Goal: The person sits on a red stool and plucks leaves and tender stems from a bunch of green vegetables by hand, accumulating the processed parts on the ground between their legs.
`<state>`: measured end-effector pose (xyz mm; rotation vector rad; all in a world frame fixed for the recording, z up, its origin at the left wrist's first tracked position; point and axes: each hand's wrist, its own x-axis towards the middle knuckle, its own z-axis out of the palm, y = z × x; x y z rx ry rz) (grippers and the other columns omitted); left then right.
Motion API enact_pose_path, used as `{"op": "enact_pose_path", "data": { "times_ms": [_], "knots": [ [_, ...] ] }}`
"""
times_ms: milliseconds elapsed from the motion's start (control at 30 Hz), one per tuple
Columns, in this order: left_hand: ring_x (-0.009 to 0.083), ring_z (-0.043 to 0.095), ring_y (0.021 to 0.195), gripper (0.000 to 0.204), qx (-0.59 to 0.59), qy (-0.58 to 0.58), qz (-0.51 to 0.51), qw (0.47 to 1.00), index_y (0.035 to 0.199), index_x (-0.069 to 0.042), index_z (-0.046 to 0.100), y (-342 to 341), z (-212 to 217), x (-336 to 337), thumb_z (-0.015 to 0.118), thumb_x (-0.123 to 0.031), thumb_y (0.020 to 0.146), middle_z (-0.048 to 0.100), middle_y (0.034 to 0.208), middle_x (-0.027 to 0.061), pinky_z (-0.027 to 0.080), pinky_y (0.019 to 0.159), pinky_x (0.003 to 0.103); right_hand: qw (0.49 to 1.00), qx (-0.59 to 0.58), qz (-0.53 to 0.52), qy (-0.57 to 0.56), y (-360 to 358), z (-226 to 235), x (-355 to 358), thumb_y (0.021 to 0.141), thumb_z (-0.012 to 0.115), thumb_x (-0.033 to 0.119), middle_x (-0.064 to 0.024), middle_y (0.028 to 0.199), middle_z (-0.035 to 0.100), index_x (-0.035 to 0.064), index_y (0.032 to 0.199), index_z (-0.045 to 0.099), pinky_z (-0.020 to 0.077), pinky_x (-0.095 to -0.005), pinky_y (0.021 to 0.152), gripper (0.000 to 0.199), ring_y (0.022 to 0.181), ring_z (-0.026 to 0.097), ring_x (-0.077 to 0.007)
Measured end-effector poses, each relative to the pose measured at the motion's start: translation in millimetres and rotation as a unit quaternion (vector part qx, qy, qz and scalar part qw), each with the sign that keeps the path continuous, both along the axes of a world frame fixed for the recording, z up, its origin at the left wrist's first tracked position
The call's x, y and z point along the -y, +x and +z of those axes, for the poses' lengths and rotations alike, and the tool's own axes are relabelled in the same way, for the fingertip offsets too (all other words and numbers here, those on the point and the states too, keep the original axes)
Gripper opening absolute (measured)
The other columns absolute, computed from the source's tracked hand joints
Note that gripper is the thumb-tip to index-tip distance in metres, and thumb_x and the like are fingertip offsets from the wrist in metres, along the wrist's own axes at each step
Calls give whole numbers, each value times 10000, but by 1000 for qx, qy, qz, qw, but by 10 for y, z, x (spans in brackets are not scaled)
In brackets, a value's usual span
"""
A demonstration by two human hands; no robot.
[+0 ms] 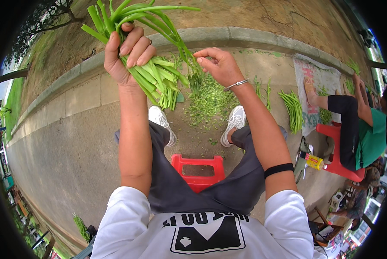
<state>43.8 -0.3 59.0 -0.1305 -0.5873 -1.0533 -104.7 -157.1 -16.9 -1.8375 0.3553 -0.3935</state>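
My left hand (131, 52) is raised at the upper left, its fingers wrapped round a thick bunch of green vegetable stems (154, 75). Several thinner stems (169, 32) arch out of the top of the bunch and droop to the right. At their hanging ends, my right hand (219, 64) is closed, thumb and forefinger pinched at the thin leafy tips (195, 71). Below both hands, chopped green scraps (210, 101) lie heaped on the pavement between my white shoes. More cut stems (169, 98) rest by my left shoe, partly hidden by the held bunch.
A red plastic stool (202, 168) shows between my legs. To the right, a bundle of green stems (291, 111) lies beside a pale plastic sheet (316, 69). Another person sits there on a red stool (342, 149), near a yellow-labelled bottle (314, 161). A stone kerb (206, 36) crosses ahead.
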Motion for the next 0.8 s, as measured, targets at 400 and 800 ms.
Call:
{"op": "enact_pose_path", "data": {
  "times_ms": [400, 800],
  "knots": [
    [85, 399, 457, 209, -2, 5, 7, 1000, 984, 14, 481, 39, 3, -52, 502, -162, 872, 420, 624, -4, 367, 497, 243, 999, 1, 24, -31, -7, 60, -141, 791, 625, 143, -54, 811, 579, 8, 869, 616, 452, -235, 561, 156, 615, 558, -99],
    [89, 399, 463, 213, 0, 16, 9, 1000, 982, 23, 477, 59, -24, -79, 488, -162, 878, 426, 627, 0, 364, 499, 244, 977, -110, -95, 153, -90, 119, 118, 785, 580, 139, -13, 785, 611, 20, 857, 624, 429, -198, 494, 145, 624, 559, -57]
  ]
}}
